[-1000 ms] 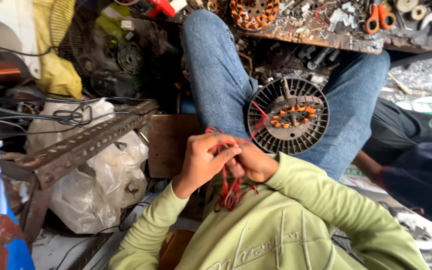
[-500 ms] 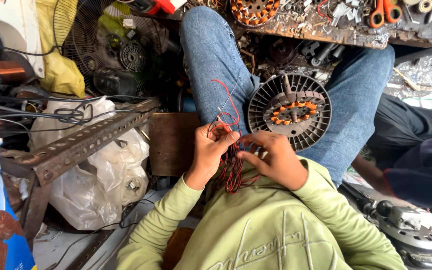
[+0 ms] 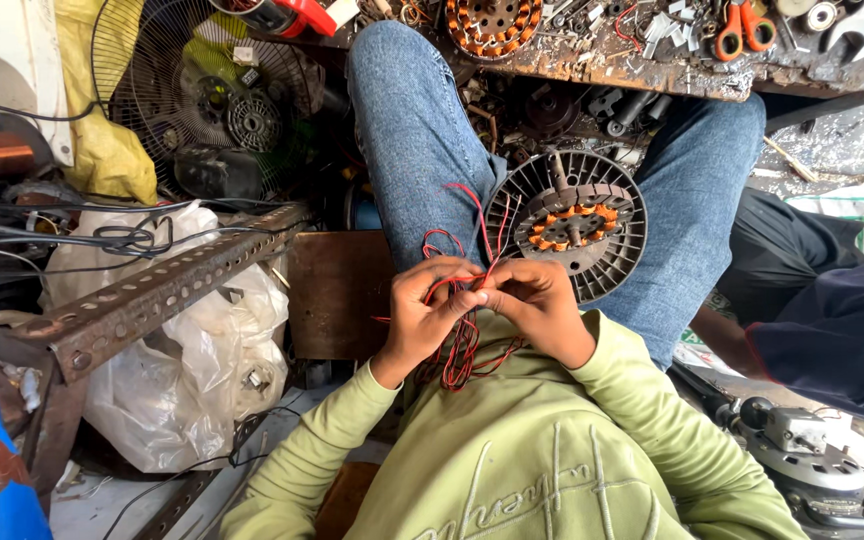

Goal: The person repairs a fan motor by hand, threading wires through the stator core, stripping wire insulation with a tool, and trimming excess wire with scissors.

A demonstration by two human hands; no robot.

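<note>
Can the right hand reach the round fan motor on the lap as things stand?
Probably yes: the right hand sits just beside the fan motor, nothing between them, though its fingers pinch the red wires.

Soft, even daylight, sharp focus throughout, mild wide-angle bending at edges, deep shadow under the cluttered workbench (image 3: 652, 75).

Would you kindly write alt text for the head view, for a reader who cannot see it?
Seen from above, a person in a green top pinches thin red wires between the left hand and the right hand. A round fan motor rests on the lap; a cluttered workbench lies beyond the knees.
</note>
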